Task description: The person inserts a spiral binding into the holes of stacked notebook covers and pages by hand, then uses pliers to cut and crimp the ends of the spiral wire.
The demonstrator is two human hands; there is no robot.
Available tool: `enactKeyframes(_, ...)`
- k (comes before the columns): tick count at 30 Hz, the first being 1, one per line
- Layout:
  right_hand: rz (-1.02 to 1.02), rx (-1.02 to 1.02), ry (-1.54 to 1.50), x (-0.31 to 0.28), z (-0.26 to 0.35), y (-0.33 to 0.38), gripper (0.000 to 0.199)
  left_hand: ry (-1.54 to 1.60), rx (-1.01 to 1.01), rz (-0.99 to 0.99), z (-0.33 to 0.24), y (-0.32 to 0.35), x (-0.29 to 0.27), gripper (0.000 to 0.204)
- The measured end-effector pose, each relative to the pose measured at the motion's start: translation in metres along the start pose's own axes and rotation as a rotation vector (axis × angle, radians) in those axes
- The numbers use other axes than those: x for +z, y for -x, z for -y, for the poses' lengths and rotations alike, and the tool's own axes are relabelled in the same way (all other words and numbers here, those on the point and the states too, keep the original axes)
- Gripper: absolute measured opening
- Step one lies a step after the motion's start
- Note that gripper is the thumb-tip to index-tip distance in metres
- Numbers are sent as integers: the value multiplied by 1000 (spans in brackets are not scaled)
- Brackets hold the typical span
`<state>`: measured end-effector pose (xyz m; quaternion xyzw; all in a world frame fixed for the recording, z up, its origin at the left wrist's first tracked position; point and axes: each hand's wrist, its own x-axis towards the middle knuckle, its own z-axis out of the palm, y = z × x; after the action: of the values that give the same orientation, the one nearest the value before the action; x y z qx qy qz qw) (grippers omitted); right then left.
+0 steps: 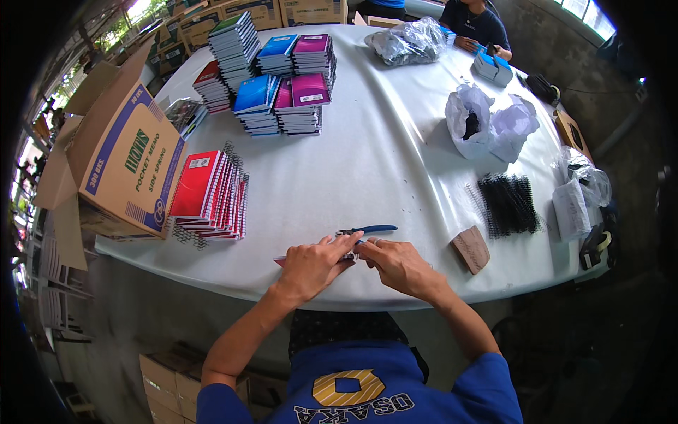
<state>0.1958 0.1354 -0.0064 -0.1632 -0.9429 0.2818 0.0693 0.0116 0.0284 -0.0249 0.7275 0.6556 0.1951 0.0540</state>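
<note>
The notebook (280, 261) is in the person's hands, close to the near edge of the white surface (360, 166), in the head view. It is mostly covered by the fingers; a narrow dark red edge shows at its left end, and some light coil loops show between the two hands. The left hand (311, 268) is clamped on the notebook from above, with its fingers pointing to the right. The right hand (399, 265) is curled at the right end of the notebook, very near to the left fingertips, but its own fingertips are partly hidden, so I cannot tell what exactly it pinches. Just behind the hands lie pliers (374, 228) with a blue handle; a small blue part is also visible by the fingers, and I cannot tell whether it belongs to them.

On the left side, a pile of red notebooks (194, 184) with loose-ended coils stands beside an open cardboard box (134, 159). Farther back there are stacks with blue covers (256, 93) and magenta covers (309, 88). To the right of the hands is a brown block (471, 250), and behind it lies a bunch of black coils (508, 205). A white bag (466, 134) stands farther away. At the far right, another person (480, 25) is near a bundle of blue notebooks (492, 69).
</note>
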Motion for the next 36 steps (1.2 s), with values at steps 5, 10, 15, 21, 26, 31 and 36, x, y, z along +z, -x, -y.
enactKeyframes(5,-228,-105,-78,16,4,4,31,-3,-21,151,-6,-4,-8,52)
enactKeyframes(10,-53,18,-203,-21,-13,26,28,-125,16,400,-4,-4,-14,57)
enactKeyframes(15,-112,625,544,-64,-96,107,39,-219,248,-32,5,-2,5,66)
enactKeyframes(21,-405,519,321,-66,-103,108,47,-116,199,294,11,2,-4,67)
enactKeyframes(26,-671,152,231,-66,-96,48,31,-107,109,317,8,-3,0,68)
enactKeyframes(31,-304,-25,493,-47,-105,-11,34,-103,151,306,8,3,-3,73)
enactKeyframes(36,-170,293,369,-41,-138,4,55,-209,179,20,23,13,4,82)
